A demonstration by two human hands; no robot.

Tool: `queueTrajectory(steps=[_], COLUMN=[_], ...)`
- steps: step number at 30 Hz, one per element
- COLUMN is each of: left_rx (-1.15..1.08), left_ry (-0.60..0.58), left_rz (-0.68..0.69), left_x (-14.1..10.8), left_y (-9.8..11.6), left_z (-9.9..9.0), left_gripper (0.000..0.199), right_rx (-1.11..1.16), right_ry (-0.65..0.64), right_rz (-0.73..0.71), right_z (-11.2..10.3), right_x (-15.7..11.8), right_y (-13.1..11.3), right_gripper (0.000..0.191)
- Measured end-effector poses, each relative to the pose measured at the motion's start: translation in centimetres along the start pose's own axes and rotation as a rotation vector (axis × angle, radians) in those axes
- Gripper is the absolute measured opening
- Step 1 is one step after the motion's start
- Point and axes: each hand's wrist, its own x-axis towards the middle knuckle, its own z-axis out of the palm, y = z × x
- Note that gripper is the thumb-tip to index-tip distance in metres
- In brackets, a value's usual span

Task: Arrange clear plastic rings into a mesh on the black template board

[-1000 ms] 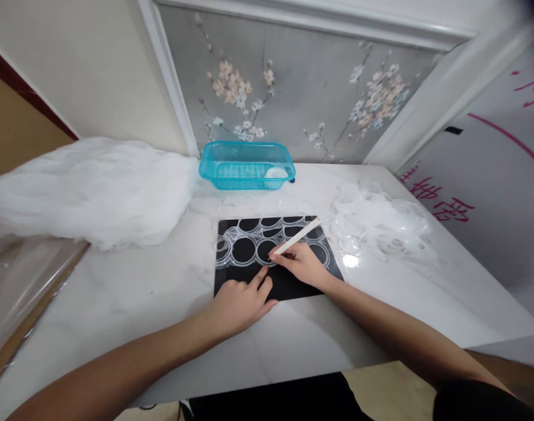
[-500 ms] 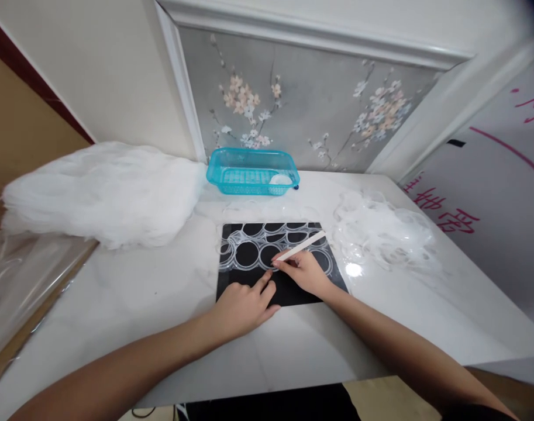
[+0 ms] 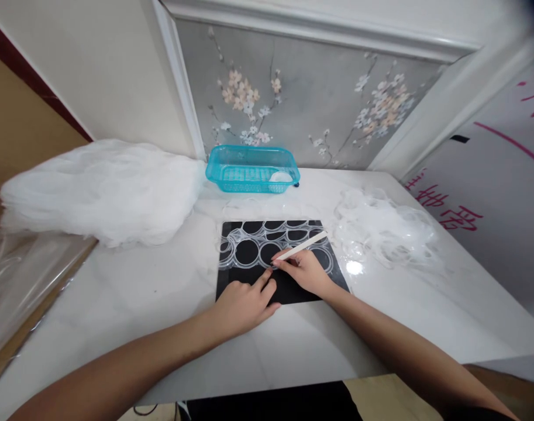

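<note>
A black mat lies flat on the table, with clear plastic rings joined in rows over its upper part. In my right hand is a slim white stick-like tool, pinched near its lower end and slanting up to the right. Its tip, mostly hidden by my fingers, is at the lower edge of a ring near the mat's middle. My left hand rests on the mat with its index finger stretched to that same edge, close to the right fingertips. Its other fingers are loosely bent, and nothing shows in them.
Behind the mat stands a blue plastic basket with a small white item inside. A big heap of white, filmy material fills the left back. Loose clear ring scraps lie at right. Plastic-wrapped board borders the left edge.
The camera view has shifted very slightly. Both hands, the white tool and the mat keep nearly the same places.
</note>
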Motion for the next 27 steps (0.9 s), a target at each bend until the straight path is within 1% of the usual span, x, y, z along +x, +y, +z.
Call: queueTrajectory(steps=[3, 5, 9, 15, 17, 20, 24, 27], left_rx=[0.024, 0.002, -0.048, -0.054, -0.089, -0.14, -0.241, -0.356], left_ry=[0.059, 0.099, 0.142, 0.12, 0.079, 0.021, 0.004, 0.007], left_rz=[-0.043, -0.065, -0.057, -0.076, -0.068, -0.078, -0.157, -0.181], left_x=[-0.4, -0.6, -0.7, -0.6, -0.4, 0.2, 0.6, 0.9], left_y=[0.2, 0.2, 0.1, 0.1, 0.0, -0.1, -0.3, -0.7], left_z=[-0.7, -1.0, -1.1, -0.5, 0.0, 0.7, 1.0, 0.7], left_gripper=[0.035, 0.032, 0.031, 0.036, 0.037, 0.044, 0.042, 0.032], right_rx=[-0.017, -0.015, -0.006, -0.033, -0.062, -0.115, -0.187, -0.342], right_ry=[0.002, 0.017, 0.035, 0.013, 0.021, 0.037, 0.063, 0.039], right_rz=[-0.003, -0.002, 0.002, -0.026, -0.043, -0.073, -0.18, -0.282], right_z=[0.1, 0.1, 0.1, 0.1, 0.2, 0.4, 0.9, 1.0], right_x=[-0.1, -0.1, -0.2, -0.2, -0.3, -0.4, -1.0, -1.4], right_y=[0.0, -0.1, -0.2, -0.1, 0.0, 0.0, 0.5, 1.0], right_gripper=[0.018, 0.019, 0.021, 0.019, 0.018, 0.017, 0.019, 0.026])
